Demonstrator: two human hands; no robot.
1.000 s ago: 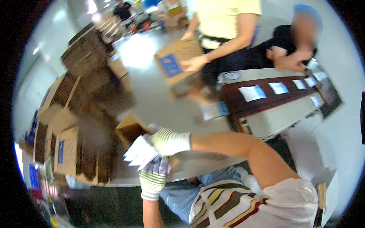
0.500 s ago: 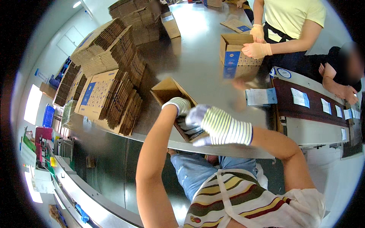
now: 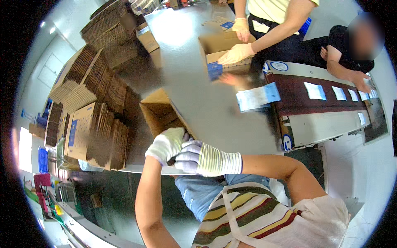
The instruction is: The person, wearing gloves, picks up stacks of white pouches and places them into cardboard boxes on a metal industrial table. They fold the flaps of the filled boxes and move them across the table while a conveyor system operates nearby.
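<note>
An open cardboard box stands at the near edge of the metal table, its brown inside facing up. Over its near end is my left hand in a striped knit glove, fingers curled down and partly hidden. My right hand, gloved the same way, presses close against it with bent fingers held together. The two hands cover the box's near rim, so what they grip there cannot be made out.
Stacks of flattened cartons rise left of the box. Across the table a co-worker's gloved hands hold another open box. At right, packets overhang the end of a dark conveyor belt, which carries several more. Another person sits beside it.
Both my hands have drawn from the box's opening to its near end and come together. The whole view has shifted. The co-worker's hands have spread apart on their box.
</note>
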